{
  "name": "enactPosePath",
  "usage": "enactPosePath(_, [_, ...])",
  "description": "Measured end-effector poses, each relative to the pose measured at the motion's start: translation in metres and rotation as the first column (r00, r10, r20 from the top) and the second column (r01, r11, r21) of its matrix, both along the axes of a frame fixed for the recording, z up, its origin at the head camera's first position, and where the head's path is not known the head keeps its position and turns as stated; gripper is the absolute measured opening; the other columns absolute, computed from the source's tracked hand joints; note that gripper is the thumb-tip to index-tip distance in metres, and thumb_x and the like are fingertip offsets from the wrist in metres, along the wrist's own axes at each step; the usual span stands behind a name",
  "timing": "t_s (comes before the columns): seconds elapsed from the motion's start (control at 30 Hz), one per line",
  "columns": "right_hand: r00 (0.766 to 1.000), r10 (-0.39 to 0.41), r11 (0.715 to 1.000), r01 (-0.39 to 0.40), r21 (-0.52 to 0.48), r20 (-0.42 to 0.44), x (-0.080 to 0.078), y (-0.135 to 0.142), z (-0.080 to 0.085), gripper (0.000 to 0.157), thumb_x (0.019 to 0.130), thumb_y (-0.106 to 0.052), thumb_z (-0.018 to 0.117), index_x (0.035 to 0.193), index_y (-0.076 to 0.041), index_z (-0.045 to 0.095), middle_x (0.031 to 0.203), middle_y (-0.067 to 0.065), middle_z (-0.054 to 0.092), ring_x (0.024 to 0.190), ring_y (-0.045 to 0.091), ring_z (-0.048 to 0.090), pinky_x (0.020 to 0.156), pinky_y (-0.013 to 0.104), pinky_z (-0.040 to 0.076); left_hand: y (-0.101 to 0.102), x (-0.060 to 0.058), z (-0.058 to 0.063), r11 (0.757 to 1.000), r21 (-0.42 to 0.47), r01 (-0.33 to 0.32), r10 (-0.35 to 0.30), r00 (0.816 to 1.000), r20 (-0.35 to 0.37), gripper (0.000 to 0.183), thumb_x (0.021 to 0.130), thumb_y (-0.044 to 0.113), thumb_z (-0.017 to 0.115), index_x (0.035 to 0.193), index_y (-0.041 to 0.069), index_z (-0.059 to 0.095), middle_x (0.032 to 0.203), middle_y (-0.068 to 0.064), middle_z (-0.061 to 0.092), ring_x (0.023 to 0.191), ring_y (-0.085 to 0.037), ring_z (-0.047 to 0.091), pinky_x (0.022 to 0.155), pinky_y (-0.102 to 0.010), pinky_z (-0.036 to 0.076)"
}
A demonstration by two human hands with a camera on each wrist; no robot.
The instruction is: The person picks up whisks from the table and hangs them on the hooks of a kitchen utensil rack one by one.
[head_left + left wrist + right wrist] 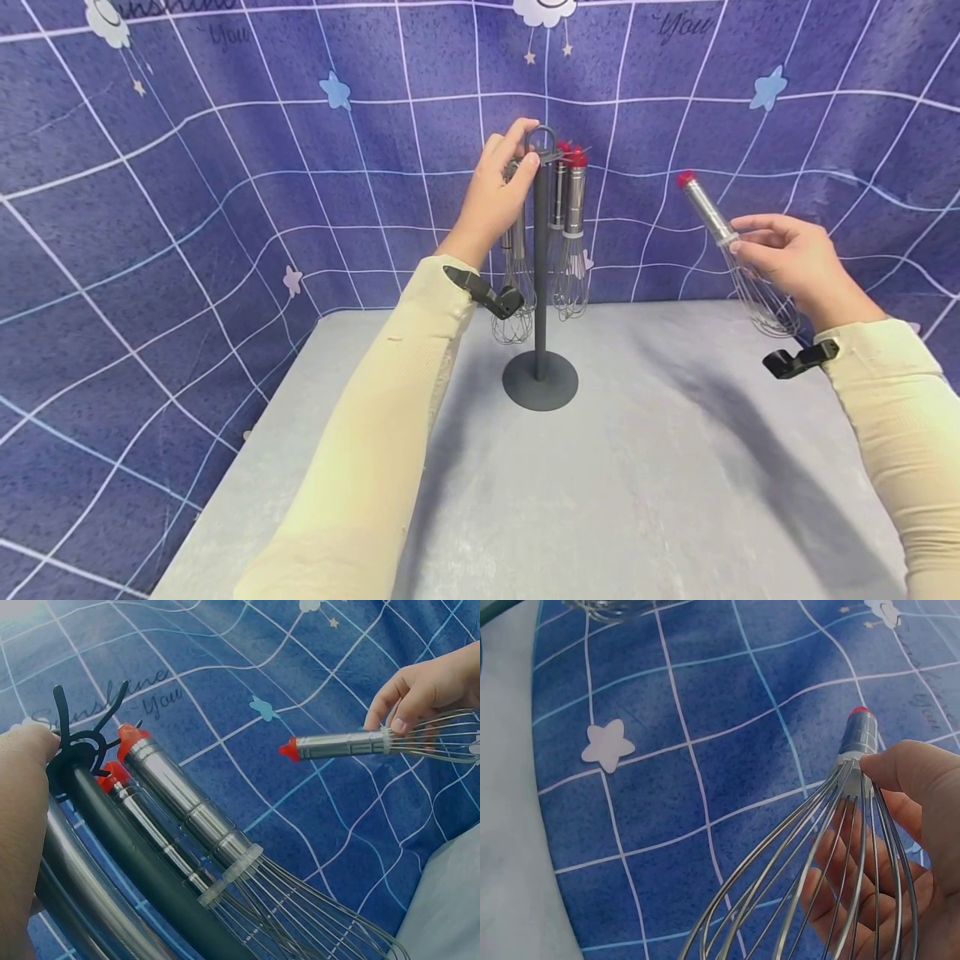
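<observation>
My right hand [787, 262] pinches a whisk [708, 208] between thumb and fingers, at the collar where the wires meet the handle. Its steel handle with a red end tilts up and left, and the wire loops [795, 877] spread below the hand in the right wrist view. At the middle, my left hand [498, 187] grips the top of a dark whisk stand [540, 275] near its ring, thumb by the pole. Two red-ended whisks [191, 799] hang on the stand's right side. More whisks [517, 250] hang on its left, partly hidden behind the left hand.
The stand's round base [540, 400] rests on a pale grey table [600, 500]. Behind and to the left hangs a blue gridded cloth [420, 67] with stars and clouds. Dark camera mounts [495, 296] sit on both wrists.
</observation>
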State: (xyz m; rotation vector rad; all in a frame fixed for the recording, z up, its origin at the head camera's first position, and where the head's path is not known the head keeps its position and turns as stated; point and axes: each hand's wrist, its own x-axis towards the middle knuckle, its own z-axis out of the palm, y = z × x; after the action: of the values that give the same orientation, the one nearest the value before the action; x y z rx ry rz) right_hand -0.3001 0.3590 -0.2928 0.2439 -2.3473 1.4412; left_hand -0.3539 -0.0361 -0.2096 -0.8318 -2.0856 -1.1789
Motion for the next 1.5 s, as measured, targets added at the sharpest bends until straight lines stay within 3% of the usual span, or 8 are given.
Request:
enactPosePath(0.4, [1.0,0.025,0.999,-0.026,-0.033,-0.018,0.004,-0.005,0.01,0.03,0.092,-0.01,0.073,0.12,-0.022,0.071,0.083,-0.019,0.07,0.06,0.005,0.061,0.056,0.019,0.051,0.002,0.001,0.002,1.0,-0.001,-0.003,0.003,1.0,0.001,0.04,0.105,0.02,0.051,0.144,0.016,0.053,0.114,-0.006,0.051,0.094,-0.011,0.046,0.082,-0.025,0.041])
enactPosePath(1.5, [0.997,0.057,0.998,-0.056,0.008,-0.05,0.014,-0.019,0.028,0.029,0.092,-0.01,0.074,0.12,-0.019,0.071,0.083,-0.018,0.071,0.065,0.004,0.063,0.059,0.017,0.051,0.0,-0.002,-0.001,1.0,0.008,-0.01,0.01,1.0,0.004,0.039,0.104,0.02,0.053,0.143,0.019,0.054,0.11,-0.003,0.05,0.091,-0.011,0.045,0.082,-0.026,0.041])
